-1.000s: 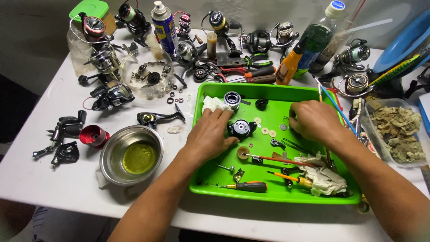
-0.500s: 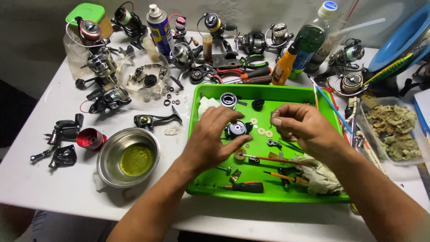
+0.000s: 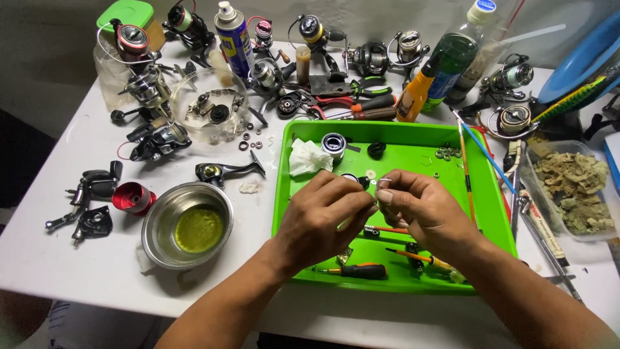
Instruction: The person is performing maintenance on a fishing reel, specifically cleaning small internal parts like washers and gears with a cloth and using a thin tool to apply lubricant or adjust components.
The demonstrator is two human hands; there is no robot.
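**Two hands, one tiny part over the green tray**

I see both hands meet above the middle of the green tray [image 3: 497, 213]. The left hand [image 3: 323, 216] and the right hand [image 3: 420, 210] pinch their fingertips shut on one tiny metal part [image 3: 383, 181] (too small for me to say just what it is). It sits between the fingertips, just above the tray floor.

I think the small part is being fitted or turned by hand right now. The next move would need a very soft, steady pinch, or the part could drop among the other bits.

Behind the tray stand a blue spray can [image 3: 234, 39] with a white top, an orange squeeze bottle [image 3: 413, 97], and a dark green bottle [image 3: 455, 55] with a white cap. Left of the tray sits a steel bowl [image 3: 187, 223] of yellow liquid.
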